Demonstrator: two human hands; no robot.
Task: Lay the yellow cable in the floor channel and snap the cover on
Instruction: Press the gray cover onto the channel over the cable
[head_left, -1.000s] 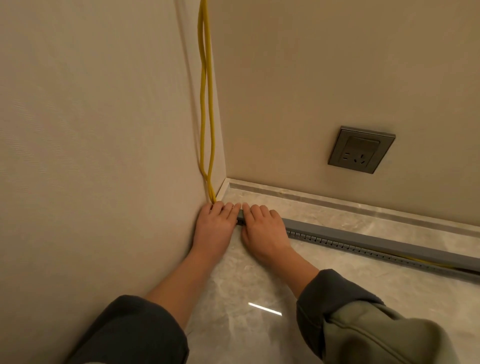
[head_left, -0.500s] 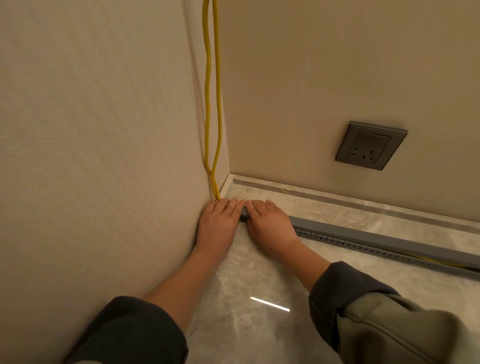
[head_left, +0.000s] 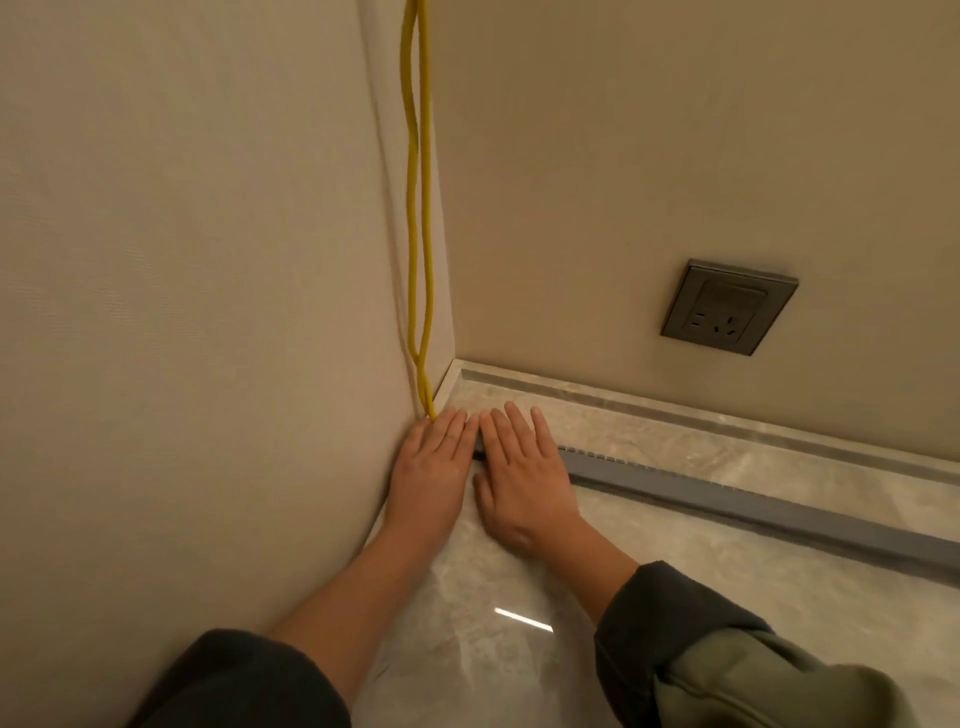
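Glossy marble-look floor (head_left: 519, 597), matt grey plastic cover (head_left: 727, 493) (walls finely textured).

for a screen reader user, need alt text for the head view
Both hands, left hand and right hand, press flat on the grey channel cover at a wall corner, where the yellow cable comes down; a wall socket sits right.

Left hand (head_left: 428, 462) lies flat, palm down, fingers together and pointing away; right hand (head_left: 524, 470) lies flat just beside it, fingers slightly spread, index fingertips nearly touching; both forearms are bare and stretched forward, dark sleeves (head_left: 670, 618) pushed up.
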